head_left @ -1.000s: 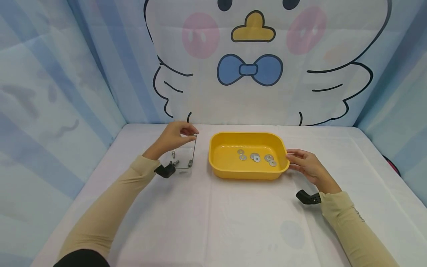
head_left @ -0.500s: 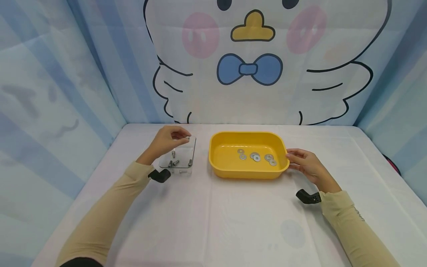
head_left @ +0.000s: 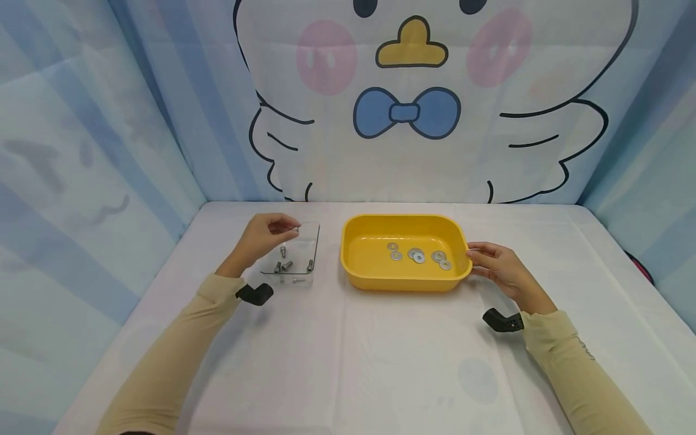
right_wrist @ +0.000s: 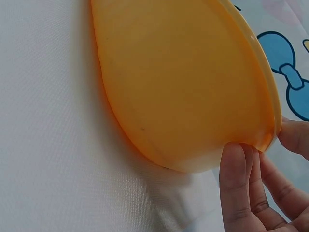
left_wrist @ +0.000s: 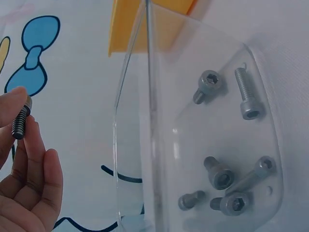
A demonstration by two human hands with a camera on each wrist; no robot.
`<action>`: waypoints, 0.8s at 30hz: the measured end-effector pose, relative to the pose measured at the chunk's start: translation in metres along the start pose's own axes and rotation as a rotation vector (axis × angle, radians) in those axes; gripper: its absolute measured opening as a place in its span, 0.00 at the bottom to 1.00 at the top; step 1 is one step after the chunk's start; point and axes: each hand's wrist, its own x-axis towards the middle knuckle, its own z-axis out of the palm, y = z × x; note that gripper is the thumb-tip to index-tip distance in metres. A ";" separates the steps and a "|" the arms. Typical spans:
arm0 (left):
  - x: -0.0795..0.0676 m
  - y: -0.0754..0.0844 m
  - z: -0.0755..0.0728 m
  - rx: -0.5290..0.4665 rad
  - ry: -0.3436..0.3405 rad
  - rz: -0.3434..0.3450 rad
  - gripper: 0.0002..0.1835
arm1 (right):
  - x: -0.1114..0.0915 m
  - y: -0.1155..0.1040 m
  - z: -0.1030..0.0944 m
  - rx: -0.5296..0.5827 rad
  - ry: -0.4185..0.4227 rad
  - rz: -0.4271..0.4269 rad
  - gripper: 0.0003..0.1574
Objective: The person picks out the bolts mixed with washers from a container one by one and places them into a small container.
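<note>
My left hand pinches a socket-head screw between thumb and finger, above a clear plastic box. Inside that box lie several more socket-head screws, plain to see in the left wrist view. My right hand grips the right end of a yellow tray, thumb at the rim and fingers against the outer wall. On the tray's floor are several flat metal washers, some overlapping. The right wrist view shows only the outside of the tray, so the washers are hidden there.
Both containers stand on a white-covered table, the clear box to the left of the yellow tray. A printed curtain hangs right behind the table, and blue curtains flank both sides.
My left hand has moved left and toward me from the box's far right corner, uncovering more of the box. The right hand and yellow tray have stayed put.
</note>
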 end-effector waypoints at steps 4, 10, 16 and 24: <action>-0.002 -0.008 0.001 0.011 0.018 -0.009 0.14 | 0.001 0.001 0.000 -0.013 0.003 0.002 0.38; -0.004 -0.020 0.004 0.049 0.034 -0.053 0.14 | 0.001 0.001 0.000 -0.021 0.004 -0.003 0.39; -0.006 -0.029 0.007 0.078 0.040 -0.074 0.12 | 0.000 0.000 0.000 -0.012 0.004 -0.002 0.37; -0.006 -0.031 0.013 0.132 0.052 -0.050 0.11 | -0.001 -0.001 0.001 -0.015 0.007 -0.003 0.39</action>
